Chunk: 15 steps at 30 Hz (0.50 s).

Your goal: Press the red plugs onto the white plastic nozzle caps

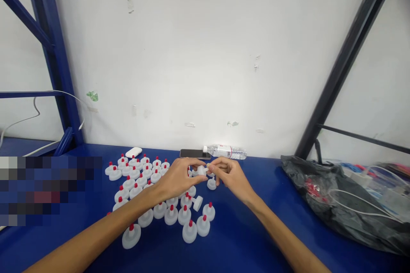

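Above the blue table (pixel 243 230), my left hand (pixel 177 177) and my right hand (pixel 230 175) meet fingertip to fingertip. Both pinch one small white nozzle cap (pixel 202 170) between them. Several white caps with red tips (pixel 141 179) stand in rows to the left and below my hands. One more cap (pixel 211 184) sits just under my right fingers. A cap (pixel 197 203) lies on its side among the near ones.
A dark phone (pixel 194 153) and a lying plastic water bottle (pixel 226 152) rest against the white wall. A white oval object (pixel 133 152) lies behind the caps. A black plastic bag (pixel 339 204) with cables fills the right side. Blue shelf posts (pixel 53 51) stand on the left.
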Each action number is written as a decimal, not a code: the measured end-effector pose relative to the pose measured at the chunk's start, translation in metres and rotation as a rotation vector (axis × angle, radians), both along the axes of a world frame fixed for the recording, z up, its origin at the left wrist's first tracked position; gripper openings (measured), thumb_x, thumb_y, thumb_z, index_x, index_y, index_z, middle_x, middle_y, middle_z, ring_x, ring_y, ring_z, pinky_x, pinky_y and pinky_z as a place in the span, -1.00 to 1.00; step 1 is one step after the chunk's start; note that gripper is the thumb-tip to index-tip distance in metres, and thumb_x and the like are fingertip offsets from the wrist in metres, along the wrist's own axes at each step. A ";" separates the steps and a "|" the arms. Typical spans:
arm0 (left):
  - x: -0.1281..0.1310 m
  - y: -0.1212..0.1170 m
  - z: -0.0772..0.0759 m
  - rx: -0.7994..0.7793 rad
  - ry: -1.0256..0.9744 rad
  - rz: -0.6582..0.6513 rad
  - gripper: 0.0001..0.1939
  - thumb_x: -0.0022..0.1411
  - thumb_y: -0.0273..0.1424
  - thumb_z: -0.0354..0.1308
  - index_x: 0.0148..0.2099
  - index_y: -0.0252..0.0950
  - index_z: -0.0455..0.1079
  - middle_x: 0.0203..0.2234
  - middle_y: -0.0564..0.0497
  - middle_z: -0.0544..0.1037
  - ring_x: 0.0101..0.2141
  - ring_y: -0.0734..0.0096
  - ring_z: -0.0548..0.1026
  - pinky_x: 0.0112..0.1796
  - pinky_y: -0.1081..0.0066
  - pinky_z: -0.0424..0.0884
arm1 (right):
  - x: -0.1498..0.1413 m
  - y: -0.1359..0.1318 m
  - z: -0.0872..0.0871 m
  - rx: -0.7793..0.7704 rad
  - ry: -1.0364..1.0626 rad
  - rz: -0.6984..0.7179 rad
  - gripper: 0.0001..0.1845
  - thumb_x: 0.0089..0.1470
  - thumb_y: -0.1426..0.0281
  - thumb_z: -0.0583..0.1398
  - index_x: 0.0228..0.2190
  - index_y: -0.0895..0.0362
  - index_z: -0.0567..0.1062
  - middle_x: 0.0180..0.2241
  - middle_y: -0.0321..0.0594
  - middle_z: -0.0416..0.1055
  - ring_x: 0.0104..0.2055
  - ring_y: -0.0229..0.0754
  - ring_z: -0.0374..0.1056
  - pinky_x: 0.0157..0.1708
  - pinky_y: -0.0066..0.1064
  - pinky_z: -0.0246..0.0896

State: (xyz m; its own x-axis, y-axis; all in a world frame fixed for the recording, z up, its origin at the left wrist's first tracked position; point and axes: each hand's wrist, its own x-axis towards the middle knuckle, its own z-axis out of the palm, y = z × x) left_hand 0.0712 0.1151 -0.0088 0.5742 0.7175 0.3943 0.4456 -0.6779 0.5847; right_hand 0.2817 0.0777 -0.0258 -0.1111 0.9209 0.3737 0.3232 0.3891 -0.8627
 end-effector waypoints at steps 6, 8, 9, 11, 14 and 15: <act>-0.001 0.004 -0.007 0.064 -0.001 -0.028 -0.62 0.21 -0.18 0.30 0.04 -0.18 0.58 -0.11 -0.04 0.64 -0.08 0.10 0.51 -0.04 0.22 0.40 | -0.002 -0.002 -0.006 0.153 -0.452 -0.047 -0.57 0.40 0.15 0.05 -0.44 0.09 0.46 -0.61 -0.36 0.38 -0.55 -0.26 0.26 -0.47 -0.41 0.01; -0.001 -0.001 -0.005 0.059 0.001 -0.059 -0.67 0.23 -0.20 0.29 0.00 -0.18 0.60 -0.13 -0.03 0.64 -0.10 0.12 0.51 -0.03 0.23 0.37 | 0.000 -0.002 -0.005 0.176 -0.468 0.001 -0.51 0.42 0.17 0.02 -0.52 0.10 0.39 -0.61 -0.37 0.33 -0.55 -0.28 0.22 -0.45 -0.41 0.00; 0.000 -0.003 -0.003 0.047 0.003 -0.074 -0.72 0.23 -0.21 0.29 -0.05 -0.19 0.62 -0.18 -0.02 0.65 -0.12 0.13 0.50 -0.04 0.25 0.36 | 0.001 -0.001 -0.004 0.193 -0.468 0.035 -0.50 0.43 0.18 0.02 -0.53 0.11 0.37 -0.60 -0.37 0.33 -0.54 -0.29 0.21 -0.44 -0.41 0.01; 0.001 -0.006 0.001 0.002 0.007 -0.105 -0.78 0.24 -0.19 0.28 -0.20 -0.21 0.64 -0.34 0.01 0.64 -0.23 0.20 0.49 -0.17 0.32 0.35 | 0.002 -0.001 -0.001 0.220 -0.454 0.108 -0.50 0.41 0.19 0.05 -0.55 0.12 0.39 -0.57 -0.36 0.33 -0.52 -0.29 0.20 -0.42 -0.42 0.01; 0.002 -0.004 0.007 -0.108 0.009 -0.160 -0.72 0.25 -0.16 0.26 -0.37 -0.25 0.61 -0.60 0.08 0.48 -0.48 0.39 0.35 -0.44 0.39 0.23 | 0.004 0.001 0.004 0.216 -0.404 0.192 -0.46 0.40 0.15 0.06 -0.57 0.13 0.40 -0.58 -0.34 0.33 -0.52 -0.29 0.22 -0.44 -0.43 0.04; 0.000 -0.001 0.008 -0.149 0.008 -0.180 -0.68 0.26 -0.14 0.25 -0.39 -0.26 0.60 -0.65 0.09 0.42 -0.55 0.45 0.27 -0.49 0.40 0.17 | 0.007 0.002 0.006 0.208 -0.387 0.182 -0.46 0.38 0.11 0.07 -0.57 0.13 0.40 -0.58 -0.33 0.34 -0.52 -0.28 0.24 -0.45 -0.44 0.06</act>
